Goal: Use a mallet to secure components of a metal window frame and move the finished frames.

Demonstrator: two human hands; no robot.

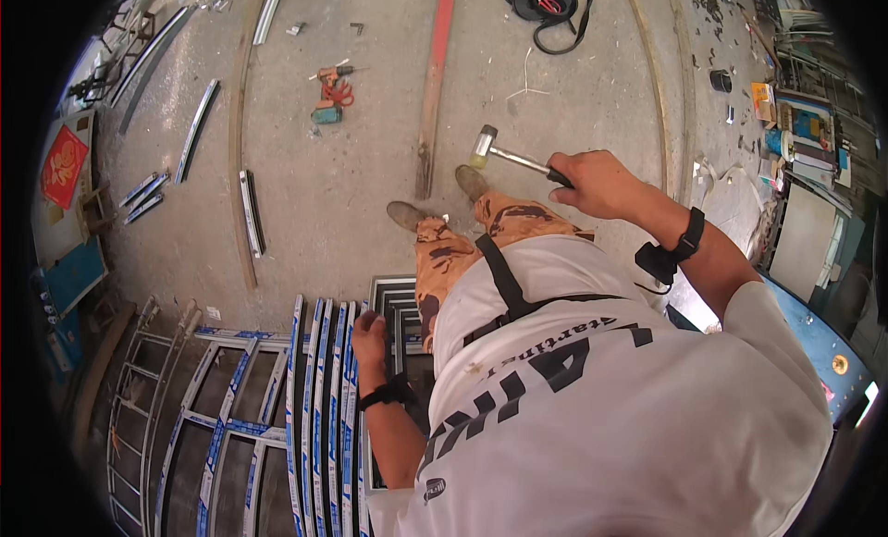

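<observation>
My right hand (pixel 597 184) is closed around the dark grip of a mallet (pixel 520 158). Its metal head has a dark face and a yellowish face, and hangs above my right shoe (pixel 471 180). Low at my left side, my left hand (pixel 368 341) has its fingers curled in. Whether anything is inside them is hidden. Just beside that hand stands a row of metal frame bars (pixel 319 398) with blue-and-white film. Grey nested frames (pixel 395 301) stand between the hand and my left leg.
A cordless drill (pixel 329 93) lies on the concrete floor ahead. Wooden strips (pixel 242 158) and a red-painted strip (pixel 438 56) cross the floor. Loose metal profiles (pixel 197 130) lie left. A coiled black hose (pixel 553 14) is far ahead. More film-wrapped frames (pixel 217 417) and a ladder (pixel 139 398) stand left.
</observation>
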